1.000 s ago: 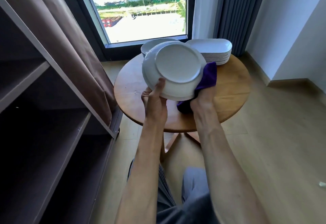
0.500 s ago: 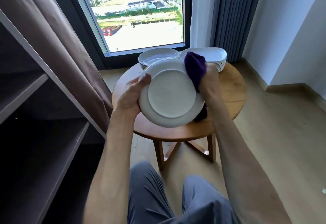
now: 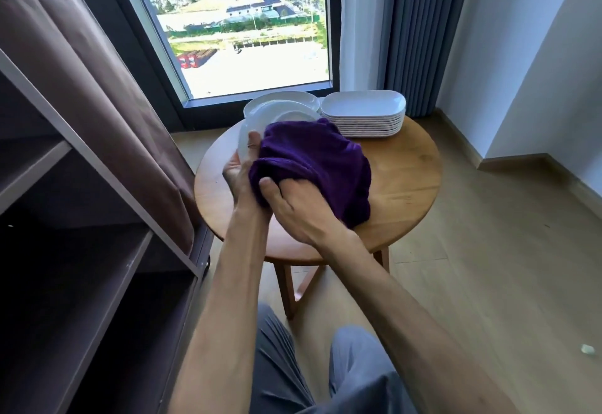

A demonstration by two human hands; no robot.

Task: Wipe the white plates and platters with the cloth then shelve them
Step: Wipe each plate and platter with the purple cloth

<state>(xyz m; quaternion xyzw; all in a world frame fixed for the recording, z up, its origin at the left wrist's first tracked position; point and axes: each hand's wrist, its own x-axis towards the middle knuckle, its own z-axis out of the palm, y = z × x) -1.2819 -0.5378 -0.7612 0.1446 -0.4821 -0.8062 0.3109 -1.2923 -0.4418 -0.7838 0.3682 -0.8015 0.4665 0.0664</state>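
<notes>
the left hand [image 3: 242, 169] is gripping the rim of a smooth, round white plate [image 3: 260, 120], holding it tilted on edge above the round wooden table [image 3: 400, 179]. the right hand [image 3: 293, 202] is clutching a soft, plush purple cloth [image 3: 312, 159] that is draping over most of the plate's face. behind, a stack of glossy rounded-rectangle white platters [image 3: 363, 114] is sitting beside another round plate [image 3: 283, 99].

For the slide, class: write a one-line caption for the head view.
Left hand holds a white plate while the right hand wipes it with a purple cloth.
</notes>
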